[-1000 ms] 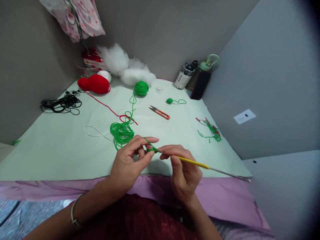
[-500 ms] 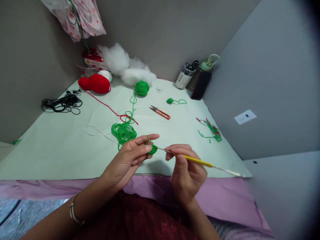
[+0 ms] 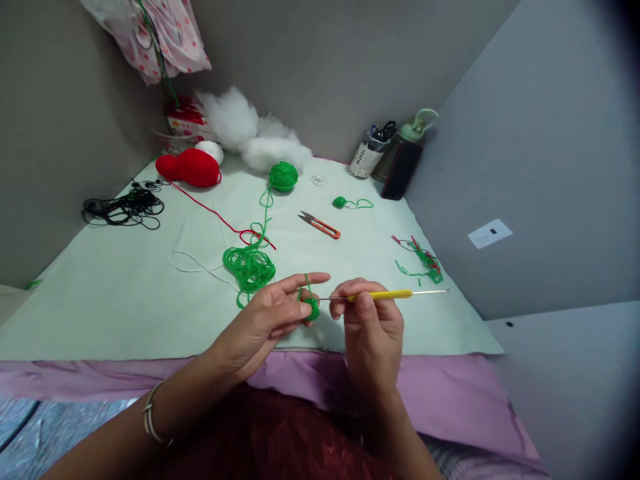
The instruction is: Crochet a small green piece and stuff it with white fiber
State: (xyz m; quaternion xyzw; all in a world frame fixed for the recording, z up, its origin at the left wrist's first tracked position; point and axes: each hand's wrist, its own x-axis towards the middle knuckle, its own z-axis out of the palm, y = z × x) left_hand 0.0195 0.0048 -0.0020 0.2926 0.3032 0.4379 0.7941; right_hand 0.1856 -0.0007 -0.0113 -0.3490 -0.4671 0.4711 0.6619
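Observation:
My left hand (image 3: 267,317) pinches a small green crocheted piece (image 3: 312,309) between thumb and fingers, its index finger stretched out with green yarn looped over it. My right hand (image 3: 374,327) grips a crochet hook (image 3: 385,295) by its yellow handle, closed like a pencil hold. The hook's thin metal tip reaches the top of the crocheted piece; whether it sits inside a stitch I cannot tell. Loose green yarn (image 3: 249,268) lies in a tangle just beyond my left hand and runs back to a green yarn ball (image 3: 283,177).
Orange thread snips (image 3: 320,225) lie mid-table, near a tiny green piece (image 3: 339,202). Yarn scraps (image 3: 427,263) are at the right. Further back are a red stuffed piece (image 3: 190,167), white stuffing (image 3: 273,152), a pen cup (image 3: 367,155) and a phone (image 3: 401,171). Black cord (image 3: 127,205) lies left.
The crocheted piece has turned and shifted slightly right in my left hand. My right hand has tilted the hook from a downward slant to nearly level, its rear end now higher.

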